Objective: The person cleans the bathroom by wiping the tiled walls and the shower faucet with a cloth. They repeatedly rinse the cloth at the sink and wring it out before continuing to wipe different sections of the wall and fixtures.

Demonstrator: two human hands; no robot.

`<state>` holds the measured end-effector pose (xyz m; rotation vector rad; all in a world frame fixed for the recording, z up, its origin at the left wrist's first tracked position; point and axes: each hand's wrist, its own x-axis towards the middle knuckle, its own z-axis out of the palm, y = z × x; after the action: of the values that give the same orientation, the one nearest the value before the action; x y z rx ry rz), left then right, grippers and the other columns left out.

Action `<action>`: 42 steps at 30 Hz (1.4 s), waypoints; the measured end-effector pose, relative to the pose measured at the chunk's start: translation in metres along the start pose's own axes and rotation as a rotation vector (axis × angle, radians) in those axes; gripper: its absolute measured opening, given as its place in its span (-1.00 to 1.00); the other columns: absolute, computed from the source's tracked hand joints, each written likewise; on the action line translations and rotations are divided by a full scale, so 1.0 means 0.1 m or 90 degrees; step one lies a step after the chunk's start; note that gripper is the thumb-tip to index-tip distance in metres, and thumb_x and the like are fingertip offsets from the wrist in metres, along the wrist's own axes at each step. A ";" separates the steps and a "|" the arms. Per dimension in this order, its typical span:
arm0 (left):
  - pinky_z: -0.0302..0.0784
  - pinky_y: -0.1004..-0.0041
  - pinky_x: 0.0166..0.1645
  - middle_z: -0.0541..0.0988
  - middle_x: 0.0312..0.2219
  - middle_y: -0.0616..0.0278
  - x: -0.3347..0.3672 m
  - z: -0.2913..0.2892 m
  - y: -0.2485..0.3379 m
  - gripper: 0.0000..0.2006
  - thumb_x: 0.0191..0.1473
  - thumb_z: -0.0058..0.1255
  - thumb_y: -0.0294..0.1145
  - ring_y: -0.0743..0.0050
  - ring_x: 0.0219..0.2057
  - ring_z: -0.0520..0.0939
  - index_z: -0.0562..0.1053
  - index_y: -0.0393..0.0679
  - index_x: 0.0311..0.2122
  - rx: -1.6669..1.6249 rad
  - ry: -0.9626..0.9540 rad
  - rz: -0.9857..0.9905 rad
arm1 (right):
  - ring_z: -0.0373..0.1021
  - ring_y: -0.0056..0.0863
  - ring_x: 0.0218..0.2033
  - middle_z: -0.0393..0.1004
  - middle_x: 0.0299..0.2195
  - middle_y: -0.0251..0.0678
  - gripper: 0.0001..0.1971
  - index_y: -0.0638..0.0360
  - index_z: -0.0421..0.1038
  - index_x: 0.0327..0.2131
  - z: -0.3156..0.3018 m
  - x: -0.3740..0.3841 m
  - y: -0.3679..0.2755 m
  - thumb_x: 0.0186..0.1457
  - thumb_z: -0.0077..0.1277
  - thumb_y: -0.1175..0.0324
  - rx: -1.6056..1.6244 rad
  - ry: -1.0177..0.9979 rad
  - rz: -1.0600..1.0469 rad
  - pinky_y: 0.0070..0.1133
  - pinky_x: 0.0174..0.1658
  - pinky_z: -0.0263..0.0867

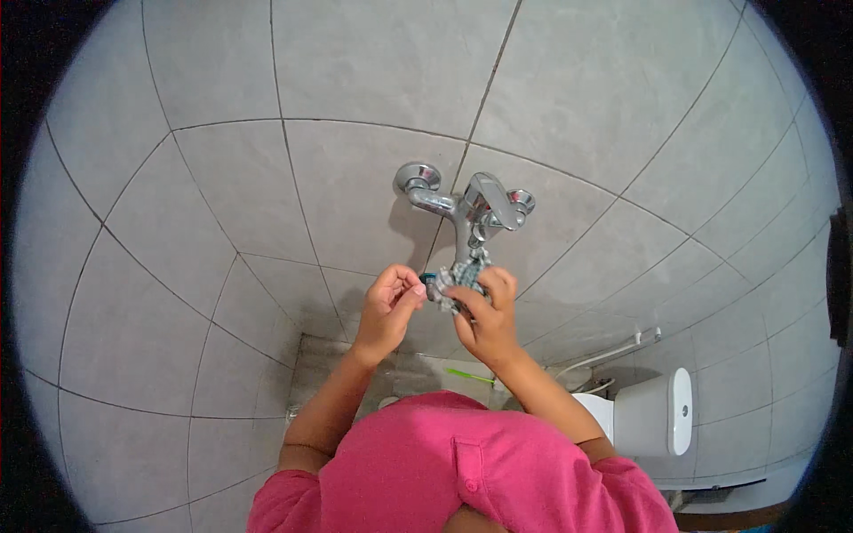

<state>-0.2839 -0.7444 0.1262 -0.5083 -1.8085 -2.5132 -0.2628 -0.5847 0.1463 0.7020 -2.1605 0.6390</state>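
A chrome mixer tap (460, 209) is fixed to the tiled wall, its lever tilted to the right. My right hand (489, 320) has its fingers closed on a crumpled grey-and-white checked cloth (469, 271), which is bunched around the tap's spout and hides much of it. To the left, my left hand (391, 306) is raised with thumb and fingers pinched together beside the spout's end. Whatever the pinch holds, if anything, is too small to make out. A small blue bit shows just past those fingertips, partly hidden.
Grey tiled walls surround the tap. A white toilet (653, 413) stands at the lower right, with a white hose (591, 357) on the wall near it. Below my right forearm, a bright green long-handled thing (468, 376) lies low by the wall.
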 end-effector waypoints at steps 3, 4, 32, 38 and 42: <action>0.27 0.69 -0.38 0.34 -0.55 0.43 -0.05 -0.05 -0.04 -0.93 -0.02 -0.14 -0.48 0.75 -0.51 0.34 0.26 -0.17 -0.41 0.024 -0.047 -0.004 | 0.18 -0.21 -0.26 0.19 -0.30 -0.18 -0.71 0.12 0.39 -0.43 -0.12 -0.15 0.05 -0.41 -0.04 0.55 0.068 -0.014 0.070 -0.44 -0.20 0.15; 0.27 0.69 -0.37 0.34 -0.56 0.43 -0.06 -0.06 -0.07 -0.93 -0.02 -0.13 -0.47 0.76 -0.50 0.34 0.26 -0.17 -0.41 0.031 -0.062 -0.006 | 0.20 -0.23 -0.28 0.20 -0.30 -0.17 -0.72 0.14 0.39 -0.44 -0.15 -0.19 0.07 -0.40 -0.04 0.55 0.112 -0.020 0.124 -0.45 -0.22 0.17; 0.30 0.63 -0.29 0.38 -0.46 0.35 0.20 0.08 0.24 -0.80 -0.14 -0.18 -0.66 0.71 -0.41 0.38 0.28 -0.25 -0.31 -0.034 -0.013 0.098 | 0.30 -0.44 -0.48 0.31 -0.53 -0.29 -0.71 0.28 0.33 -0.41 -0.52 0.34 -0.13 -0.26 0.14 0.39 0.131 -0.167 0.232 -0.61 -0.41 0.21; 0.26 0.69 -0.39 0.38 -0.51 0.37 0.66 0.08 0.35 -0.80 -0.09 -0.21 -0.66 0.76 -0.48 0.36 0.25 -0.22 -0.29 -0.011 0.048 0.196 | 0.24 -0.39 -0.55 0.31 -0.57 -0.23 -0.77 0.27 0.35 -0.46 -0.55 0.52 0.08 -0.23 0.11 0.36 0.061 -0.043 0.217 -0.57 -0.47 0.16; 0.13 0.76 -0.51 0.31 -0.56 0.47 0.94 -0.09 0.26 -0.79 -0.03 -0.18 -0.57 0.86 -0.57 0.22 0.24 -0.15 -0.23 0.079 0.114 0.247 | 0.18 -0.58 -0.61 0.27 -0.64 -0.33 -0.83 0.31 0.34 -0.48 -0.35 0.60 0.60 -0.15 0.03 0.40 0.058 0.028 0.195 -0.66 -0.54 0.09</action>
<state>-0.3707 -0.7442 0.1719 -0.5471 -1.6070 -2.1052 -0.3176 -0.5355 0.2009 0.4008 -2.2285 0.9083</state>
